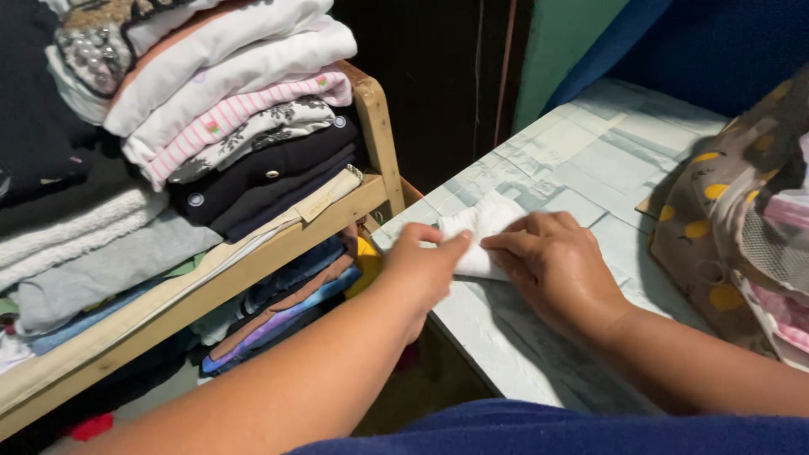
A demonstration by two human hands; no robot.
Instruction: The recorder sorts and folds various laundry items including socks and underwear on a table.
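Observation:
A small white cloth lies folded on the pale blue-green patterned tabletop, near its left corner. My left hand presses on the cloth's left edge with fingers together. Fingers flat, my right hand rests on the cloth's right part and covers some of it. Both hands touch the cloth; it stays on the table.
A wooden shelf stands to the left, stacked with folded clothes above and more folded garments below. At the right lies a brown fabric with yellow spots and a mesh bag. A dark gap separates shelf and table.

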